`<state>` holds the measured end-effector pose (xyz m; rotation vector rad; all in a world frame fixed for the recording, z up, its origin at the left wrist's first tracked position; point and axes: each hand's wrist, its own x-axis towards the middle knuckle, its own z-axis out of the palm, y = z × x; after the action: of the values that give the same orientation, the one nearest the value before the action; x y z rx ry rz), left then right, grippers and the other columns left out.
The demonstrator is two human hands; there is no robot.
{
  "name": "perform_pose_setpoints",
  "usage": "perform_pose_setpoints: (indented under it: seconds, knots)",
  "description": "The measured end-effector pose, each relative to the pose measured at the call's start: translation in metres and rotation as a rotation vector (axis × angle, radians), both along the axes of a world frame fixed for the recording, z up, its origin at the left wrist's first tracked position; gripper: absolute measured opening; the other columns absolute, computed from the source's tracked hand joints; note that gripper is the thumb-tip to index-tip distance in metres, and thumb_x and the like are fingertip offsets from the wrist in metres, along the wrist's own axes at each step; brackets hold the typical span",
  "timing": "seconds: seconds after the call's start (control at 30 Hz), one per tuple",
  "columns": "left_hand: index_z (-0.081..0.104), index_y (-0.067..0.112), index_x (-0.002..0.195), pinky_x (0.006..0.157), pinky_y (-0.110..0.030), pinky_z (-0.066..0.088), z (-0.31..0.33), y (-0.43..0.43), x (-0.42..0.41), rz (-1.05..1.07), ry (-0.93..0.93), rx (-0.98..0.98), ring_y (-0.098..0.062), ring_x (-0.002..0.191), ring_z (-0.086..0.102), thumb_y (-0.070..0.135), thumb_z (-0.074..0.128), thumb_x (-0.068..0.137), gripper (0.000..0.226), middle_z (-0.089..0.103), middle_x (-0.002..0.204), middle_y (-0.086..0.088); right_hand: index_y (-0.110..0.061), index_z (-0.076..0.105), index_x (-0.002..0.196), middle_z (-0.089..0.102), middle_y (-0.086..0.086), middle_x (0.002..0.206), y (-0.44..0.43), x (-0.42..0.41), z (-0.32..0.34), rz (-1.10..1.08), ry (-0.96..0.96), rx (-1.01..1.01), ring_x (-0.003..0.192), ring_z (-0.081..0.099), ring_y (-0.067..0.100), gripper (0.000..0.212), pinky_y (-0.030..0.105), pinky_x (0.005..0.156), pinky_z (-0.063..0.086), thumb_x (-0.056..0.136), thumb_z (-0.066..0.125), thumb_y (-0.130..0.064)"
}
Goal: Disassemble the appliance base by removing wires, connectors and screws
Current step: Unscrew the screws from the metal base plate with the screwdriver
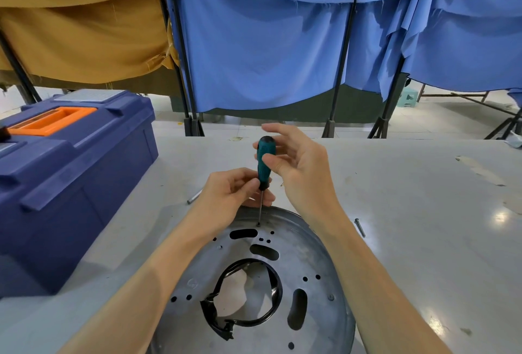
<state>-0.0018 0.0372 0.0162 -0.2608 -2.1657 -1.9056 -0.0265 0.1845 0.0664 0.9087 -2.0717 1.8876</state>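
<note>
A round grey metal appliance base (308,266) lies on the table in front of me, with slots, small holes and a black wire loop (271,291) around its centre opening. A screwdriver (264,164) with a teal and black handle stands upright, its tip on a screw (258,224) near the base's far rim. My left hand (228,198) pinches the lower end of the handle, where the shaft begins. My right hand (296,164) is at the top of the handle, thumb against it, fingers spread loosely behind it.
A dark blue toolbox (70,173) with an orange handle stands at the left. A loose screw (360,228) lies right of the base, and a small metal rod (194,197) lies to its left. Blue and tan cloths hang behind the table.
</note>
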Motion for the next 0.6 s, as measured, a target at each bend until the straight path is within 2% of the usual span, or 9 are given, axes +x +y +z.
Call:
perform_pose_setpoints:
  seconds: [0.07,0.13,0.2,0.27,0.33,0.37,0.4,0.5,0.6]
  knots:
    - [0.063,0.004,0.099,0.070,-0.023,0.057,0.0005,-0.0017,0.0008,0.033,0.033,-0.037,-0.022,0.076,0.073,0.009,0.066,0.087,0.014,0.074,0.076,-0.004,-0.021,0.064,0.113,0.067,-0.001,0.106,-0.0023,0.0017,-0.0009,0.008,0.036,0.043,0.099,0.063,0.013,0.028,0.036,0.091,0.054,0.088,0.066,-0.008]
    - [0.061,0.006,0.104,0.070,-0.023,0.057,0.0027,-0.0018,0.0021,0.051,0.057,-0.095,-0.020,0.074,0.073,0.023,0.076,0.075,0.037,0.072,0.074,0.002,-0.027,0.065,0.111,0.060,-0.004,0.108,-0.0043,0.0028,-0.0026,-0.027,0.077,0.096,0.096,0.059,0.008,0.028,0.022,0.085,0.052,0.084,0.073,-0.019]
    - [0.063,0.010,0.105,0.075,-0.030,0.058,0.0031,-0.0008,0.0026,0.012,0.042,-0.077,-0.023,0.079,0.073,0.025,0.071,0.078,0.032,0.074,0.078,-0.001,-0.030,0.064,0.115,0.060,-0.004,0.106,-0.0036,0.0015,-0.0025,-0.056,0.072,0.085,0.093,0.059,0.008,0.034,0.016,0.080,0.050,0.084,0.073,-0.017]
    - [0.066,0.014,0.101,0.076,-0.029,0.058,0.0014,-0.0003,0.0017,-0.009,0.020,-0.026,-0.024,0.082,0.073,0.013,0.059,0.091,0.012,0.075,0.082,-0.005,-0.026,0.062,0.120,0.066,-0.001,0.103,-0.0009,-0.0002,-0.0009,-0.036,0.022,0.028,0.094,0.063,0.012,0.039,0.026,0.086,0.054,0.086,0.068,-0.007]
    - [0.066,0.012,0.097,0.072,-0.026,0.058,-0.0003,0.0000,0.0007,-0.002,0.009,-0.016,-0.023,0.080,0.074,0.005,0.052,0.096,0.016,0.075,0.080,-0.006,-0.021,0.062,0.116,0.069,0.002,0.100,0.0002,-0.0004,0.0000,0.008,-0.004,-0.002,0.096,0.066,0.019,0.034,0.039,0.090,0.054,0.089,0.063,-0.002]
    - [0.065,0.010,0.095,0.071,-0.025,0.057,-0.0028,-0.0016,-0.0012,0.005,0.014,-0.018,-0.024,0.078,0.074,0.004,0.055,0.094,0.012,0.075,0.079,-0.006,-0.021,0.062,0.112,0.069,0.001,0.101,-0.0004,0.0000,-0.0003,0.019,0.006,0.008,0.097,0.065,0.019,0.029,0.040,0.090,0.054,0.090,0.063,-0.004]
    - [0.063,0.009,0.094,0.070,-0.026,0.057,-0.0015,-0.0018,-0.0009,0.011,0.020,-0.017,-0.025,0.076,0.073,0.007,0.061,0.091,0.004,0.074,0.077,-0.005,-0.022,0.063,0.110,0.067,0.000,0.102,-0.0016,0.0007,-0.0009,0.016,0.028,0.033,0.097,0.064,0.016,0.024,0.035,0.089,0.054,0.090,0.064,-0.008]
    - [0.061,0.010,0.103,0.071,-0.029,0.059,0.0013,-0.0009,0.0000,0.017,0.048,-0.067,-0.025,0.077,0.073,0.025,0.069,0.080,0.029,0.072,0.077,-0.001,-0.027,0.065,0.112,0.059,-0.001,0.106,-0.0043,0.0014,-0.0026,-0.048,0.091,0.113,0.091,0.057,0.008,0.030,0.014,0.078,0.049,0.085,0.072,-0.018]
    - [0.064,0.016,0.105,0.077,-0.034,0.059,0.0004,0.0006,0.0006,-0.005,0.033,-0.050,-0.026,0.083,0.072,0.019,0.052,0.095,0.016,0.074,0.085,-0.006,-0.025,0.061,0.125,0.065,-0.003,0.103,-0.0021,-0.0006,-0.0010,-0.039,0.034,0.051,0.091,0.061,0.007,0.043,0.018,0.083,0.052,0.086,0.069,-0.007]
